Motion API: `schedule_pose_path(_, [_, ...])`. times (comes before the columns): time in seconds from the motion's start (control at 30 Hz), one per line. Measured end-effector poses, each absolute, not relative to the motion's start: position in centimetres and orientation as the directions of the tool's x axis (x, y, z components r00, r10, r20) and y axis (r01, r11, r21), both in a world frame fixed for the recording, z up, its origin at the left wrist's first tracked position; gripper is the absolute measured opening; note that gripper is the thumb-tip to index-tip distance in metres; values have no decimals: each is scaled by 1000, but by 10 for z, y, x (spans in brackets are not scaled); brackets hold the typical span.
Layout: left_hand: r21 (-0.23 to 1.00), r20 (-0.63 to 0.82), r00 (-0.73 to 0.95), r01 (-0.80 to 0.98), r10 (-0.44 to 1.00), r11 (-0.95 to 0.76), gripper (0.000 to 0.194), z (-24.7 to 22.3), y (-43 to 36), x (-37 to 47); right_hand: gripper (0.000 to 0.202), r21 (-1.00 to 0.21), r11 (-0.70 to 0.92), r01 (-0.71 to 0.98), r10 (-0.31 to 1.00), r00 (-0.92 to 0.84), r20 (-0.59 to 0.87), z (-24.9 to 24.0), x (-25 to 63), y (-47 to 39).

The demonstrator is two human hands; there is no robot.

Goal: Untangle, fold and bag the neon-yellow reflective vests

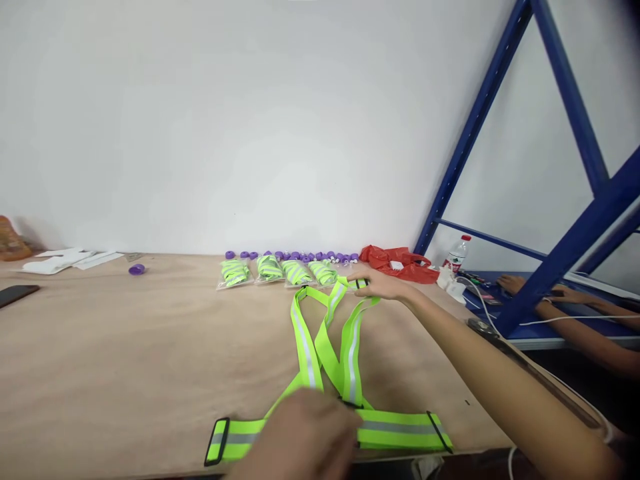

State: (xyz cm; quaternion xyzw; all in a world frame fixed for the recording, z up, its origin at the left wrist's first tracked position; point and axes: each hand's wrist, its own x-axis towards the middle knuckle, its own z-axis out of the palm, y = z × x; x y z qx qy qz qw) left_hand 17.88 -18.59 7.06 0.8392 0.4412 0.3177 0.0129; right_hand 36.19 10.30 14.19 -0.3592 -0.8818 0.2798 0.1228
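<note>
A neon yellow-green harness of reflective straps (305,347) with silver stripes and black buckles lies on the wooden table, its wide waist band along the front edge. My right hand (377,283) reaches to the far end of the straps, its fingers closed on a strap beside a small black buckle. Low in the view, my left hand (305,437) is over the middle of the waist band; it is blurred by motion and its fingers cannot be made out. Behind the harness, several clear bags of folded striped straps (234,272) sit in a row.
Purple caps (295,255) line the wall, with another cap (137,269) at left. A phone (17,294) and white sheets (57,261) lie far left. A red bag (400,263), a bottle (457,255) and a blue frame (560,253) stand right, beyond which another person's arms show.
</note>
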Motion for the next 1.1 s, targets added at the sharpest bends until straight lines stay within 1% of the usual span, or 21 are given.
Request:
schedule_pose_path(0.03, [393,471,329,752,819,-529,23,95,-173,169,48,-597,586,547,696,-717,26,142,363,103])
schedule_pose_path(0.07, [457,435,265,758,860,-465,25,116,-155,159,48,-614,583,532,693,-720,35,141,364,102])
schedule_pose_path(0.1, [512,418,185,760,889,-399,26,131,-133,151,48,-631,576,520,694,-719,41,141,366,101])
schedule_pose_path(0.13, [575,390,148,731,909,-366,26,141,-108,144,48,-648,564,512,699,-714,44,140,367,100])
schedule_pose_path(0.17, [658,349,120,674,929,-335,29,145,-81,139,48,-665,549,507,706,-706,45,140,368,99])
schedule_pose_path(0.2, [691,329,123,644,936,-328,37,144,-55,137,49,-682,533,501,714,-699,45,139,369,97])
schedule_pose_path(0.27, [739,292,155,590,944,-326,63,132,-10,139,49,-716,501,487,726,-687,41,138,370,95])
schedule_pose_path(0.3, [768,267,176,555,947,-320,71,123,8,141,49,-733,485,477,728,-684,37,137,371,94])
schedule_pose_path(0.33, [795,241,204,519,949,-313,72,115,23,144,50,-750,470,465,729,-684,33,136,371,93])
schedule_pose_path(0.37, [821,214,232,484,949,-303,68,107,34,148,50,-767,455,453,728,-685,28,136,372,93])
schedule_pose_path(0.47, [886,150,314,378,938,-269,39,92,51,153,50,-815,405,414,718,-696,4,133,376,93])
schedule_pose_path(0.5, [904,139,335,342,932,-257,34,89,53,153,50,-831,386,401,713,-701,-7,132,378,94])
schedule_pose_path(0.57, [934,120,369,273,922,-231,32,87,55,151,54,-861,344,375,704,-710,-27,128,382,94])
schedule_pose_path(0.63, [953,95,399,229,912,-200,36,88,55,146,56,-886,299,355,698,-714,-50,125,386,95])
schedule_pose_path(0.73, [958,29,449,243,893,-154,47,93,57,135,54,-910,240,338,693,-716,-83,118,390,96])
schedule_pose_path(0.77, [953,3,465,267,885,-143,48,96,58,132,53,-916,225,332,696,-713,-88,116,392,97])
schedule_pose_path(0.83, [933,-48,491,334,870,-137,40,102,58,123,51,-928,199,316,713,-696,-84,112,395,99])
schedule_pose_path(0.9, [896,-91,508,418,856,-152,33,108,58,116,50,-941,180,288,739,-670,-64,109,399,101])
schedule_pose_path(1.03, [784,-183,541,584,821,-210,37,118,53,107,49,-967,133,218,778,-627,-34,101,402,105])
schedule_pose_path(1.1, [717,-194,525,652,828,-246,37,123,49,105,49,-975,106,197,790,-612,-38,98,402,105])
